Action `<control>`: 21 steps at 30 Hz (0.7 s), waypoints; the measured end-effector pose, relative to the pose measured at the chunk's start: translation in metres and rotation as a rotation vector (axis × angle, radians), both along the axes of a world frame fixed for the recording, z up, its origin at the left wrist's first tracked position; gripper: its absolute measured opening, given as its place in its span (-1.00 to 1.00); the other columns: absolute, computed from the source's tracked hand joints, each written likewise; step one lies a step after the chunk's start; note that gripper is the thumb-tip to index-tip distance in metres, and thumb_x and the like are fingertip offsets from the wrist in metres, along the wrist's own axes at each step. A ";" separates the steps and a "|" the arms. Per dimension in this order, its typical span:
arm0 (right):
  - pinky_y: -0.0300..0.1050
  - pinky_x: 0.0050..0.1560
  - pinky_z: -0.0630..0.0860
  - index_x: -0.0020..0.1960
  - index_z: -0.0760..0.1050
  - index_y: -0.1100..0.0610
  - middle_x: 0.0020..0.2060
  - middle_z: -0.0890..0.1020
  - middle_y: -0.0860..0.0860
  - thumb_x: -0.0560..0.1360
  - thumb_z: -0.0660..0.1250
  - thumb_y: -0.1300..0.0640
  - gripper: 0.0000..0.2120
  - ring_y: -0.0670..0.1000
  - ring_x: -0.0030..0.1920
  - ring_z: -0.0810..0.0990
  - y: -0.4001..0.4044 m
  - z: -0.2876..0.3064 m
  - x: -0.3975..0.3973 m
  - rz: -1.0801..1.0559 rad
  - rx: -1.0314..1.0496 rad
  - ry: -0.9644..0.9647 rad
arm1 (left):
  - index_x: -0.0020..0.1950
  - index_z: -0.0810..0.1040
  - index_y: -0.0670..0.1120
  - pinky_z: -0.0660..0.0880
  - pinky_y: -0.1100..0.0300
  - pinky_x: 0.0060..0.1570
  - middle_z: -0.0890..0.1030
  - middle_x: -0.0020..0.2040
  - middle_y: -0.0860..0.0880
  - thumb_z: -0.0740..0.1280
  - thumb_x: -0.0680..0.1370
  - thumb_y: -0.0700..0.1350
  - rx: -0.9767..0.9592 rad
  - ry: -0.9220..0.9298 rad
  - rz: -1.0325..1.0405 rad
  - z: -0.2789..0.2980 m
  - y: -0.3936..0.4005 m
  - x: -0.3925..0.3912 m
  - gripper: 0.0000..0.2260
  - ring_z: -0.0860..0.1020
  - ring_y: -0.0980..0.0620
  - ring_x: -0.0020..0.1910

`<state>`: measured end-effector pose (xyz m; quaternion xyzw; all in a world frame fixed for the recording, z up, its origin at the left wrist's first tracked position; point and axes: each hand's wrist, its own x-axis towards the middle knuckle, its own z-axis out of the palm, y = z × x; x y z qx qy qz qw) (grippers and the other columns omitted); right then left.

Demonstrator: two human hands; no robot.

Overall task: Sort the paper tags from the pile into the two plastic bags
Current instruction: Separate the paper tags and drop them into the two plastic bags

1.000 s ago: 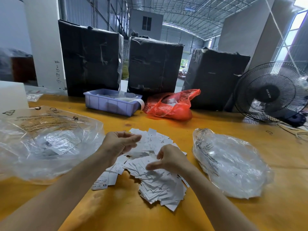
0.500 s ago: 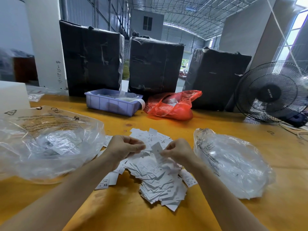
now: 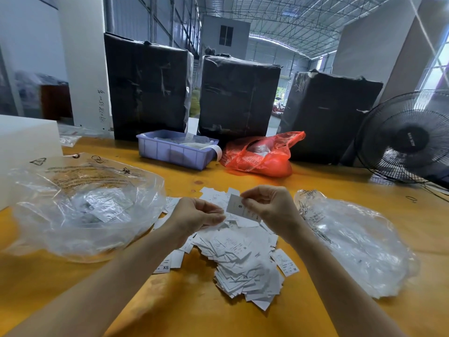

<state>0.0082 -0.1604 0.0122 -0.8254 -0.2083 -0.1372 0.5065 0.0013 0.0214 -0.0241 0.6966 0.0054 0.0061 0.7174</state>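
A pile of white paper tags (image 3: 240, 259) lies on the yellow table in front of me. My right hand (image 3: 269, 207) pinches one tag marked S (image 3: 237, 205) and holds it raised above the pile. My left hand (image 3: 194, 215) hovers just left of it with fingers curled and thumb meeting the fingertips; whether it holds a tag is unclear. A clear plastic bag (image 3: 80, 207) with some tags inside lies at the left. A second clear plastic bag (image 3: 354, 242) lies at the right.
Behind the pile stand a purple bin (image 3: 175, 152), a red plastic bag (image 3: 262, 156) and three black-wrapped bundles (image 3: 240, 96). A black fan (image 3: 408, 137) stands at the far right, a white box (image 3: 26, 142) at the far left.
My right hand has picked one tag out of the pile and lifted it. My left hand rose from the pile's left edge toward that tag.
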 end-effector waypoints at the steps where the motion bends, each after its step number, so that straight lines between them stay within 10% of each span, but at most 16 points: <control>1: -0.21 -0.11 0.56 -0.07 0.65 0.25 -0.20 0.67 0.09 0.43 0.41 0.35 -0.90 0.00 -0.17 0.62 0.000 -0.001 0.000 -0.001 -0.016 -0.005 | -0.19 0.63 -0.18 0.53 0.37 -0.32 0.68 -0.34 -0.01 0.49 0.33 -0.38 0.003 0.000 -0.002 0.000 0.000 0.000 -0.85 0.64 0.15 -0.32; 21: -0.14 -0.17 0.51 -0.11 0.65 0.25 -0.25 0.66 0.13 0.41 0.43 0.34 -0.92 -0.02 -0.25 0.58 -0.002 -0.005 0.001 0.122 -0.084 0.228 | -0.25 0.65 -0.20 0.52 0.37 -0.37 0.66 -0.40 -0.06 0.48 0.35 -0.34 -0.065 -0.029 0.009 0.002 -0.003 -0.002 -0.93 0.61 0.13 -0.44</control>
